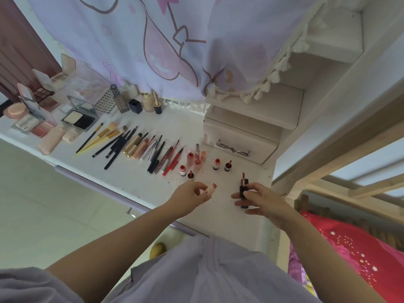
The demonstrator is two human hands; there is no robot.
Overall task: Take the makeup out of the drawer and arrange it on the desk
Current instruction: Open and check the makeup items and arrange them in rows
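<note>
Head view: both hands hovered over the near part of the bench (140,182), apart from each other, each clamped on a small lip product. Left hand (192,196) pinched a short pale-pink lip tube (211,188) w/ thumb and curled fingers, red tip pointing up and right. Right hand (260,199) gripped a dark lip gloss tube (243,190) approx. upright, fingers wrapped round its lower body, red applicator end sticking up above the fingers. Neither item touched the bench as far as could be told.

Rest of the makeup was already laid out: small red lip bottles (216,164) standing just beyond the hands, a row of pencils and liners (157,154) left of them, brushes (102,136) further left, open powder compacts (79,119) and palettes at the far left, foundation bottles (119,100) at the back. A closed drawer (238,142) w/ metal handle sat at the right.

Handling, judged: both tubes look light, rigid, smooth plastic, so prob. slippery and tip-prone when stood up. Best held mid-body w/ fingertips and set down base-first. The gloss seems uncapped; keep the wet tip clear of fingers.
</note>
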